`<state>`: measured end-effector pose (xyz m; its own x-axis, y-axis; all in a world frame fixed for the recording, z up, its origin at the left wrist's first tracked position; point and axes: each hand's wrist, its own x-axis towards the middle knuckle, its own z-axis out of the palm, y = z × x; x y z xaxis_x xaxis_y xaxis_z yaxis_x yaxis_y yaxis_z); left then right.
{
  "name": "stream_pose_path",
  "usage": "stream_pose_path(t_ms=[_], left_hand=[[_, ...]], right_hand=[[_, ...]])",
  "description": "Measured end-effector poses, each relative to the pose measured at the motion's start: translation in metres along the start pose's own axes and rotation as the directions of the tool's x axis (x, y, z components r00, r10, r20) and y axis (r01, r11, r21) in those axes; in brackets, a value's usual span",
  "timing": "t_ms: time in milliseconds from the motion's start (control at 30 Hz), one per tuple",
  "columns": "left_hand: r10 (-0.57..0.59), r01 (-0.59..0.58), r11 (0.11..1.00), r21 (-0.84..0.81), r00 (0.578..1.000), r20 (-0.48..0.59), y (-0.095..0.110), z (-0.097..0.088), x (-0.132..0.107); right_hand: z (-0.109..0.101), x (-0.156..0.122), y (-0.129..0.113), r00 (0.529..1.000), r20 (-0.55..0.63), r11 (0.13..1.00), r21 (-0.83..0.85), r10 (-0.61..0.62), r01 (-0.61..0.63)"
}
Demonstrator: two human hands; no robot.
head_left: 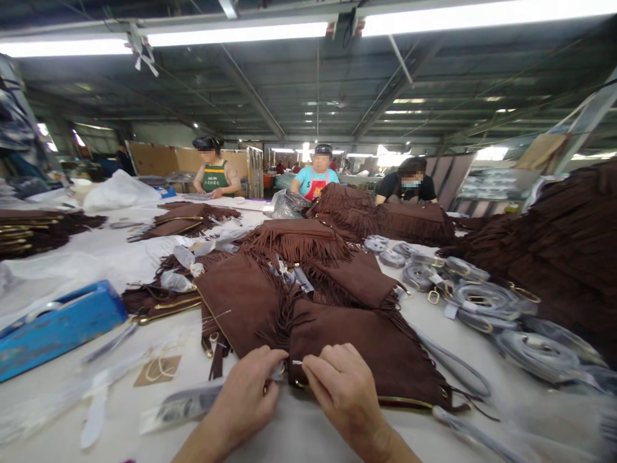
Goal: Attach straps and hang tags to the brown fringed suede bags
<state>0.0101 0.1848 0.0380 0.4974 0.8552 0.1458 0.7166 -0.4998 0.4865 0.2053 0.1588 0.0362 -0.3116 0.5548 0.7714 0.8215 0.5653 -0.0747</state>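
A brown suede fringed bag (366, 350) lies flat on the white table (299, 437) right in front of me. My left hand (248, 392) and my right hand (344, 386) meet at its near left corner. Both hands are closed in a pinch. Between them runs a thin white thread or tag string (296, 363), held by the right fingertips. The left fingers grip something small at the bag's edge that I cannot make out. More fringed brown bags (299, 241) are piled just behind.
A blue tray (58, 328) lies at the left. Wrapped straps in clear plastic (482, 299) cover the right side, beside a tall heap of brown bags (573, 244). A small card with cord (158, 370) and plastic sleeves lie near left. Three people work at the far side.
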Motion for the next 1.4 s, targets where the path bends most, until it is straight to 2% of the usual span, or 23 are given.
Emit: stream_pose_path(t_ms=[167, 300, 400, 533, 667, 900, 1400], left_hand=[[-0.115, 0.111, 0.990, -0.086, 0.992, -0.044, 0.009, -0.009, 0.002], [-0.145, 0.144, 0.978, -0.149, 0.989, 0.001, 0.007, -0.013, 0.002], [-0.184, 0.185, 0.968, -0.170, 0.983, 0.021, 0.004, -0.013, 0.002], [-0.149, 0.147, 0.975, -0.167, 0.989, 0.001, 0.001, -0.009, 0.002], [-0.163, 0.165, 0.978, -0.127, 0.986, 0.024, -0.001, -0.006, 0.001], [-0.129, 0.138, 0.973, -0.187, 0.990, 0.059, 0.010, -0.015, -0.004], [-0.128, 0.128, 0.971, -0.201, 0.992, 0.015, 0.010, -0.011, -0.011]], right_hand=[[0.020, -0.011, -0.011, 0.991, 0.021, 0.977, 0.168, 0.129, -0.131], [0.030, -0.015, -0.011, 0.961, 0.071, 0.920, 0.280, 0.267, -0.276], [0.032, -0.015, -0.010, 0.944, 0.091, 0.896, 0.299, 0.316, -0.329], [0.032, -0.015, -0.011, 0.951, 0.082, 0.903, 0.300, 0.299, -0.309], [0.031, -0.016, -0.013, 0.954, 0.076, 0.905, 0.303, 0.289, -0.298], [0.028, -0.015, -0.015, 0.969, 0.085, 0.910, 0.334, 0.230, -0.246], [0.035, -0.018, -0.017, 0.970, 0.175, 0.919, 0.329, 0.166, -0.216]])
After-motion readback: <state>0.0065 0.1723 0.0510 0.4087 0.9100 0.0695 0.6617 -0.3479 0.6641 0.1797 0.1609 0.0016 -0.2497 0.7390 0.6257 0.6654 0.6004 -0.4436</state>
